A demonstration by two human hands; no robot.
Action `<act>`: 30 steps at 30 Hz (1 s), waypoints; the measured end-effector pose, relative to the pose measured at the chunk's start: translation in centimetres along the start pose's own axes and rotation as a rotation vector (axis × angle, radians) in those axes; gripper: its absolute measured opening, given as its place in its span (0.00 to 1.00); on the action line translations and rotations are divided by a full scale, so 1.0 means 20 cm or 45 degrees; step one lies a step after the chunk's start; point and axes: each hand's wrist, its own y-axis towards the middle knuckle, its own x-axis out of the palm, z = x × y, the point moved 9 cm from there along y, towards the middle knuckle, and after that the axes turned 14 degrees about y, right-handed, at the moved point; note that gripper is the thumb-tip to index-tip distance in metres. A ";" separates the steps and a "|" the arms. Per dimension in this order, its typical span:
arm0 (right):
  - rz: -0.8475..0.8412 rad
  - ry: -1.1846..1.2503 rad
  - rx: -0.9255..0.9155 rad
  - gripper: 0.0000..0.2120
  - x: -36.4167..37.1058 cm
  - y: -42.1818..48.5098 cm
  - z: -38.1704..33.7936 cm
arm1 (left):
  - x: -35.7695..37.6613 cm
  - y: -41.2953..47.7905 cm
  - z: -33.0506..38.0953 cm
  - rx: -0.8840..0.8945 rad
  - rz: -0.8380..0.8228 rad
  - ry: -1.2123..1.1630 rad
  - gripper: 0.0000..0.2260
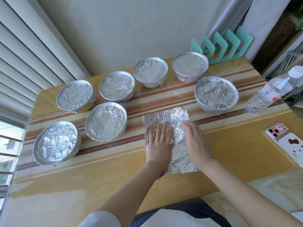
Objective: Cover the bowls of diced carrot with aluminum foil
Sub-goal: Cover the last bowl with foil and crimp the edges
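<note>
Crumpled foil [165,117] is pressed on the table [229,154], beside covered bowls [105,123], under the left hand [159,143] and right hand [196,142], both spread, nothing gripped. A tear is risked if it is dragged.

A home dining corner: a striped glossy table [164,99] against a plain wall, window blinds [24,54] left of it, a teal rack [229,45] on its far edge.
</note>
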 end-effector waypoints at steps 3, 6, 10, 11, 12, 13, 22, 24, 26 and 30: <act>-0.284 0.037 -0.156 0.32 0.15 0.07 -0.12 | 0.01 -0.01 0.01 0.026 -0.019 0.009 0.26; -0.470 -0.031 -0.054 0.30 0.29 0.09 0.00 | 0.01 -0.01 0.00 0.006 -0.010 0.011 0.27; -0.504 -0.111 -0.042 0.28 0.34 0.07 0.11 | -0.02 0.00 -0.05 -0.068 0.070 -0.106 0.26; -0.501 -0.118 -0.054 0.28 0.34 0.07 0.11 | -0.02 0.00 -0.07 -0.086 0.086 -0.136 0.26; -0.503 -0.126 -0.059 0.28 0.35 0.06 0.12 | -0.03 -0.01 -0.08 -0.105 0.100 -0.164 0.26; -0.493 -0.125 -0.060 0.27 0.34 0.07 0.12 | -0.04 -0.01 -0.08 -0.124 0.117 -0.185 0.25; -0.330 0.420 0.436 0.19 0.21 0.11 0.21 | -0.01 0.02 -0.26 -0.399 0.187 -0.850 0.22; -0.277 0.537 0.555 0.18 0.20 0.10 0.26 | 0.01 0.01 -0.31 -0.500 0.218 -1.044 0.20; -0.213 0.609 0.633 0.17 0.21 0.09 0.31 | 0.07 0.01 -0.35 -0.614 0.185 -1.237 0.16; -0.144 0.621 0.656 0.15 0.21 0.09 0.32 | 0.14 0.00 -0.34 -0.717 0.139 -1.488 0.13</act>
